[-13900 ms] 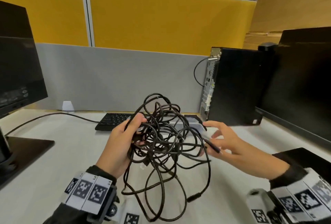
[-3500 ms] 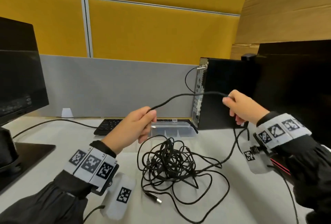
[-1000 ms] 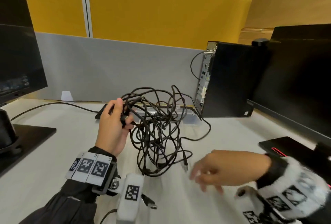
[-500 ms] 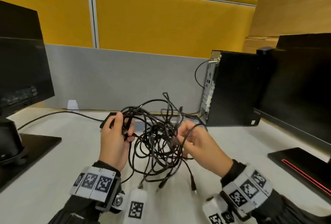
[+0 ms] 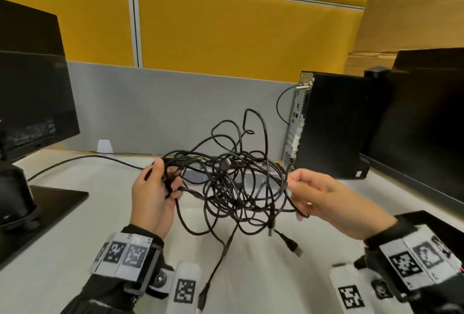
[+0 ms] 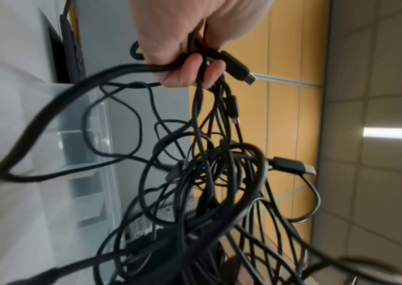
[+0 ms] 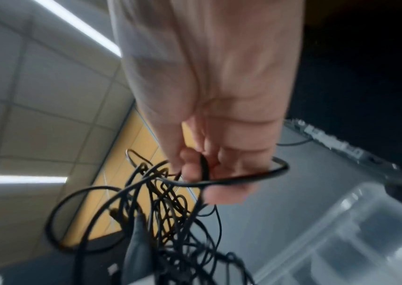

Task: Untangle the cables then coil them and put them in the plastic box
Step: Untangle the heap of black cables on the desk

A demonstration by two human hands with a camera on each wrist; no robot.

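Note:
A tangle of black cables hangs in the air above the white desk, stretched between both hands. My left hand grips a bunch of strands at the tangle's left side, fingers curled round them. My right hand pinches a loop at the right side, a strand running under its curled fingers. Several plug ends dangle below. The clear plastic box stands on the desk behind the tangle, mostly hidden by it; its compartments show in the wrist views.
A black computer tower stands at the back right beside a monitor. Another monitor and its stand are at the left. A grey partition closes the back. A thin cable runs across the desk at the left.
The right hand rose from low over the desk, took hold of a loop and pulled it rightward, spreading the tangle. The left hand has kept its grip.

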